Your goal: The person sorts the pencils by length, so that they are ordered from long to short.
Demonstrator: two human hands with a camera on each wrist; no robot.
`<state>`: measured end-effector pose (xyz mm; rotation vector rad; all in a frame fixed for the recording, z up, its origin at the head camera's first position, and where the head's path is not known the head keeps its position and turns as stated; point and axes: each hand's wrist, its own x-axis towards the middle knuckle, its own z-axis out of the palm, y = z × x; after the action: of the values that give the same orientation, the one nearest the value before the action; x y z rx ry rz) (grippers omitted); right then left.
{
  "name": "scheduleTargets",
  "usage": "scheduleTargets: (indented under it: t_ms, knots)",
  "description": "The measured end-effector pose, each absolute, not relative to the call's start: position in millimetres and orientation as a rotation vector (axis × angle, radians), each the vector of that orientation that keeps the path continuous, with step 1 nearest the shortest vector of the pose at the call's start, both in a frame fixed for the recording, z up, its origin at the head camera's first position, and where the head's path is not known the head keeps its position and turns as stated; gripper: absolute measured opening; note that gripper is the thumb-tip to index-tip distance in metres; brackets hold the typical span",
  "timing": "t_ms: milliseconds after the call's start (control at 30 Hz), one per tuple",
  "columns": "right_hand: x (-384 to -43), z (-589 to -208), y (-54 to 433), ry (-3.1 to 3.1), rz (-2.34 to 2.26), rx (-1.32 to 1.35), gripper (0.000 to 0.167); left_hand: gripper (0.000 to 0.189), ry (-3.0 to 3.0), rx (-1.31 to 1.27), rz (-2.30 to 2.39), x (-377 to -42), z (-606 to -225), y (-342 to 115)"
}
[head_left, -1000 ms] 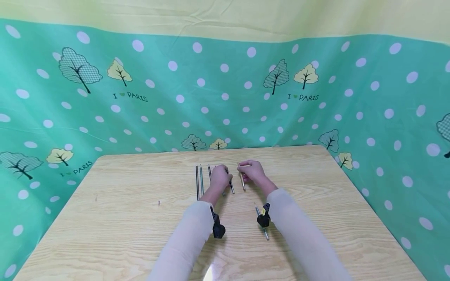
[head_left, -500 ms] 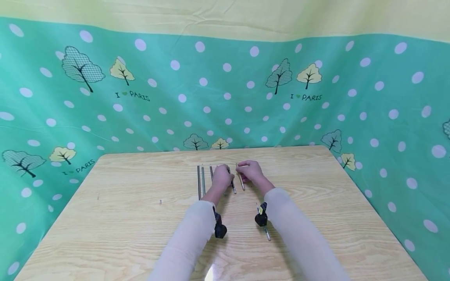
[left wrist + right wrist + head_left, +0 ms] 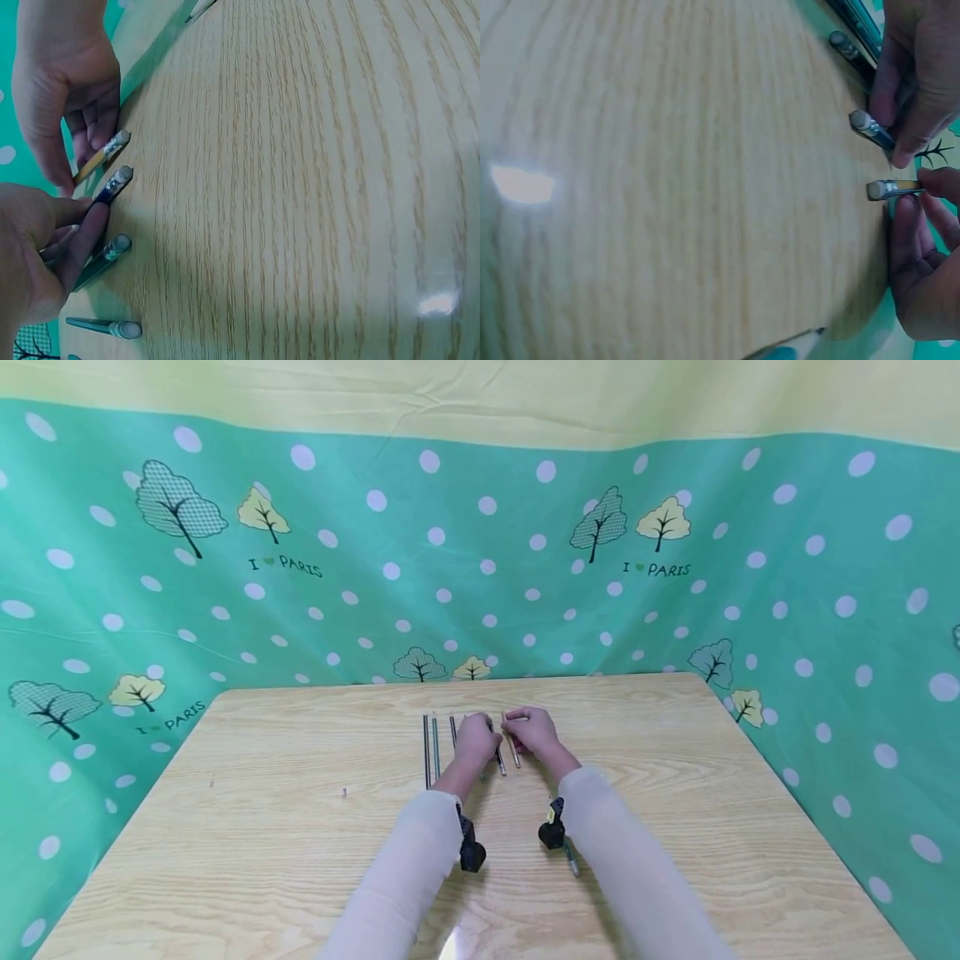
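Observation:
Thumb and fingers of my left hand (image 3: 477,742) pinch a dark blue pencil (image 3: 114,186), its eraser end pointing toward me. Just to its right, my right hand (image 3: 534,732) pinches a yellow pencil (image 3: 906,186) with a metal band and a pale eraser. In the head view the two pencils lie side by side with a narrow gap, the yellow one slightly tilted. To the left of them are a black pencil (image 3: 427,752), a green pencil (image 3: 436,747) and another dark pencil (image 3: 452,727), partly covered by my left hand.
One more pencil (image 3: 572,860) lies nearer me, mostly beneath my right wrist camera (image 3: 552,833); its sharpened tip shows in both wrist views. A tiny scrap (image 3: 344,792) sits on the wooden table (image 3: 262,860). A green dotted curtain (image 3: 337,568) hangs behind the far edge.
My right hand has brought the yellow pencil leftward, narrowing the gap to the dark blue one. The left hand keeps its place and grip. The head view has shifted slightly.

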<state>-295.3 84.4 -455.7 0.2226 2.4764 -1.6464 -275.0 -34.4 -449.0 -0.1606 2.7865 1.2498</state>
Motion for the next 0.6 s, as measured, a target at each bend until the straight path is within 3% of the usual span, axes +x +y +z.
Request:
scheduleTargets:
  t_ms: [600]
  knots:
    - [-289.7, -461.7, 78.4, 2.8, -1.38, 0.189, 0.024, 0.036, 2.824, -0.153, 1.224, -276.5, -450.9, -34.0]
